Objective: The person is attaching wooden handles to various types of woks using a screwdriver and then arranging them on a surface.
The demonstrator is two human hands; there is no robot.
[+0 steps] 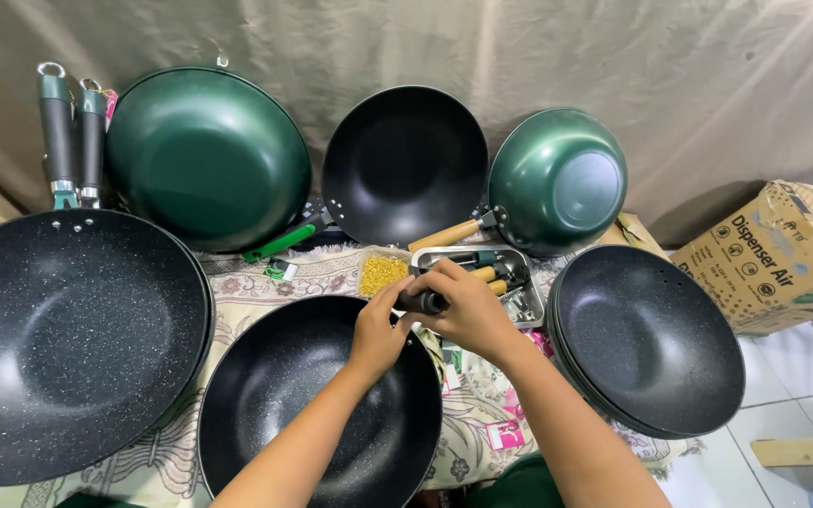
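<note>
While our fingers clamp a dark handle (422, 302), left hand (378, 331) pinches its near end & right hand (468, 310) wraps the rest, at the far rim of the black speckled wok (284, 414). Metal tray (534, 306) w/ more handles sits just beyond; green woks lean far back.
</note>
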